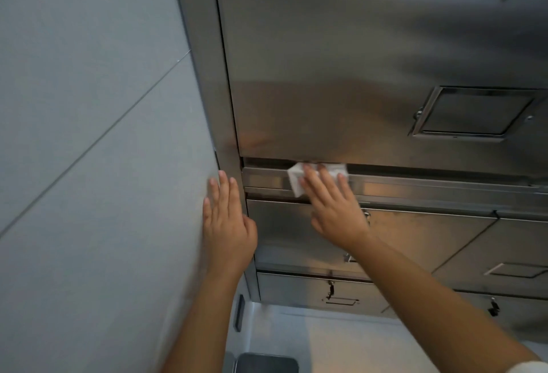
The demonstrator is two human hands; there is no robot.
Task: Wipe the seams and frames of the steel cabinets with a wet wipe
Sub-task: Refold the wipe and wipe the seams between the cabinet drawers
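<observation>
Right hand (pixel 335 209) presses wipe (pixel 295 181) onto steel frame (pixel 415 191) beside grey wall (pixel 89 165).

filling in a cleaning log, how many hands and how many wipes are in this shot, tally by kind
hands: 2 (left hand, right hand)
wet wipe: 1
total: 3

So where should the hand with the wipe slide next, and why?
Probably rightward along the horizontal frame rail. The right hand presses the wet wipe flat on that rail near its left end, just under the big door, and most of the rail stretches away to the right. The left hand rests flat on the wall beside the cabinet.
</observation>
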